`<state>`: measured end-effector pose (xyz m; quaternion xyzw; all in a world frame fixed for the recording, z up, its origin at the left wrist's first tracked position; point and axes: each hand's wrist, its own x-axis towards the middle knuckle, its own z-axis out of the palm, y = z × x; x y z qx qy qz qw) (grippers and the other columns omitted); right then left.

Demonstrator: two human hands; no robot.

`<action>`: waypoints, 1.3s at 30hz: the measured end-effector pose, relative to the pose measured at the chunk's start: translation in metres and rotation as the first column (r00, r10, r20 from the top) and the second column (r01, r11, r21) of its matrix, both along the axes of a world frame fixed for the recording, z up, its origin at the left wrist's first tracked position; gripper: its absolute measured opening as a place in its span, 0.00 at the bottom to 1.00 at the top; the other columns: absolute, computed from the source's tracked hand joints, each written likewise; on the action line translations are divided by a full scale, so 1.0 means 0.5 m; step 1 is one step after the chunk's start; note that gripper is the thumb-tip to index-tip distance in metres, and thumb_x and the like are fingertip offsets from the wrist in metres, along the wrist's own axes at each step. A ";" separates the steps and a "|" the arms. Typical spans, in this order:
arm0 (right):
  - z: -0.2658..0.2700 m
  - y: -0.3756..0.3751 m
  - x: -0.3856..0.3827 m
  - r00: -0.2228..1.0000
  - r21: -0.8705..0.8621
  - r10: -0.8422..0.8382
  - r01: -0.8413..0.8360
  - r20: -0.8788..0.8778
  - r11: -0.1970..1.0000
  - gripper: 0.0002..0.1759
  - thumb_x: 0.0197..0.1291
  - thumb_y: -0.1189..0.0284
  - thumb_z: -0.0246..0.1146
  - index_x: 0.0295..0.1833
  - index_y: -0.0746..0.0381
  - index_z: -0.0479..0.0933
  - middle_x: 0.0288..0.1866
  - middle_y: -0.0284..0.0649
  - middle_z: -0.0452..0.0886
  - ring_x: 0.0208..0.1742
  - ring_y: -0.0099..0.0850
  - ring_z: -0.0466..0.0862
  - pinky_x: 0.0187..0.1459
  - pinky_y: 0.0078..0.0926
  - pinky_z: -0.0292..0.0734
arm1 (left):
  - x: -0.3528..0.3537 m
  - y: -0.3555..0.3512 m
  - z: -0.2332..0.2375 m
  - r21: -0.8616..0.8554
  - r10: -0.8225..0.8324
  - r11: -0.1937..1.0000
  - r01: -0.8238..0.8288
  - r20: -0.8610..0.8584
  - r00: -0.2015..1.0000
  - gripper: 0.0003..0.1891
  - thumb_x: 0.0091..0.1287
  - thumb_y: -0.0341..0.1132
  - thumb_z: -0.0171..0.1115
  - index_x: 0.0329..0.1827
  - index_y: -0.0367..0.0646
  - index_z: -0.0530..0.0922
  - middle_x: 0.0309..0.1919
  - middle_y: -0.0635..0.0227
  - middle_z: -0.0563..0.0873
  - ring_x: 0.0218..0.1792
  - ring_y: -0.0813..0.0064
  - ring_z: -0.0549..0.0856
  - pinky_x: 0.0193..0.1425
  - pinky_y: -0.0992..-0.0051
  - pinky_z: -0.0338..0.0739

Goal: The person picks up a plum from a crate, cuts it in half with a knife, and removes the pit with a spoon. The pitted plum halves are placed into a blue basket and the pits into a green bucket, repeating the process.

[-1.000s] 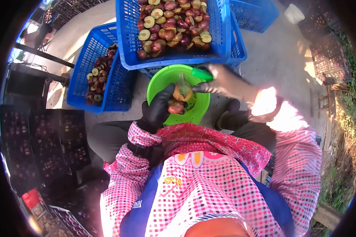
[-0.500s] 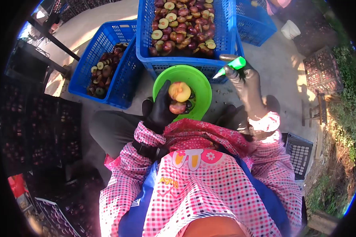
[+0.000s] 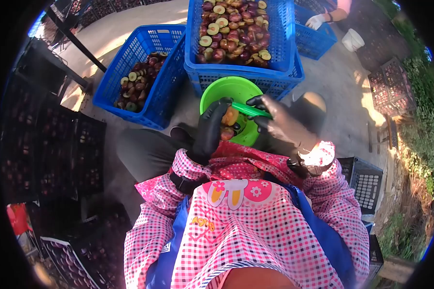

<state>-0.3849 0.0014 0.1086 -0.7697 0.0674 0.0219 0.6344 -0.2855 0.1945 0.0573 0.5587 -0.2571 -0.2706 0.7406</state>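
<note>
In its black glove, my left hand is closed around a plum with yellow-orange flesh showing, over the green bucket. My right hand, also gloved in black, grips a green-handled knife. The knife points left, its front end at the plum beside my left fingers; the blade is hard to make out. A second plum shows just below the first. Some dark pieces lie lower in the bucket, partly hidden by my hands.
A blue crate of halved plums is stacked in front of me. Another blue crate, part filled, stands left. Dark crates line the left side. A co-worker's white-gloved hand is over a farther blue crate. A white bucket stands behind.
My right hand has come down and left, bringing the knife to the plum. My left hand has turned around the plum. A co-worker's gloved hand has come into view. The camera view has shifted slightly.
</note>
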 end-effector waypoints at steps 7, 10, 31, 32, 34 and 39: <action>-0.012 -0.004 0.051 0.942 -0.248 -0.159 0.236 0.294 0.940 0.11 0.73 0.69 0.57 0.53 0.65 0.74 0.33 0.42 0.79 0.31 0.27 0.76 0.37 0.30 0.73 | 0.043 0.000 0.042 -0.103 -0.092 0.993 0.054 -0.415 0.905 0.26 0.80 0.50 0.36 0.68 0.42 0.68 0.54 0.63 0.80 0.46 0.75 0.83 0.51 0.73 0.80; -0.018 0.002 0.058 0.948 -0.340 -0.112 0.216 0.299 0.915 0.15 0.71 0.64 0.59 0.54 0.64 0.75 0.40 0.46 0.82 0.38 0.36 0.82 0.41 0.34 0.75 | 0.061 -0.025 0.027 -0.070 0.000 0.997 -0.037 -0.458 0.889 0.27 0.77 0.58 0.44 0.61 0.44 0.73 0.43 0.68 0.83 0.37 0.76 0.83 0.38 0.76 0.79; -0.092 -0.081 0.081 0.996 -0.442 -0.069 0.085 0.053 0.893 0.19 0.70 0.57 0.57 0.45 0.64 0.75 0.20 0.51 0.79 0.22 0.52 0.81 0.27 0.50 0.73 | 0.084 -0.191 -0.072 0.034 0.211 0.977 -0.209 -0.264 0.941 0.28 0.79 0.54 0.39 0.54 0.36 0.78 0.47 0.62 0.85 0.47 0.74 0.85 0.54 0.73 0.80; -0.095 -0.084 0.081 0.997 -0.415 -0.067 0.078 0.043 0.907 0.19 0.70 0.57 0.57 0.44 0.64 0.75 0.20 0.51 0.79 0.22 0.52 0.80 0.27 0.50 0.74 | 0.087 -0.192 -0.077 0.042 0.212 0.977 -0.208 -0.265 0.941 0.28 0.79 0.54 0.39 0.54 0.36 0.78 0.47 0.62 0.85 0.47 0.74 0.85 0.54 0.73 0.80; -0.101 -0.087 0.081 0.997 -0.354 -0.062 0.071 0.035 0.933 0.19 0.69 0.57 0.58 0.43 0.65 0.76 0.21 0.52 0.79 0.23 0.52 0.81 0.28 0.49 0.74 | 0.088 -0.194 -0.085 0.115 0.229 0.970 -0.214 -0.149 0.962 0.28 0.79 0.55 0.40 0.53 0.36 0.78 0.45 0.64 0.85 0.45 0.75 0.85 0.51 0.75 0.80; -0.099 -0.099 0.081 0.998 -0.164 -0.054 0.050 -0.023 0.985 0.19 0.69 0.58 0.59 0.40 0.66 0.76 0.22 0.54 0.79 0.26 0.53 0.81 0.30 0.48 0.75 | 0.089 -0.198 -0.043 0.326 0.206 0.932 -0.159 -0.115 0.972 0.29 0.78 0.56 0.40 0.51 0.37 0.79 0.41 0.66 0.85 0.41 0.78 0.84 0.47 0.76 0.79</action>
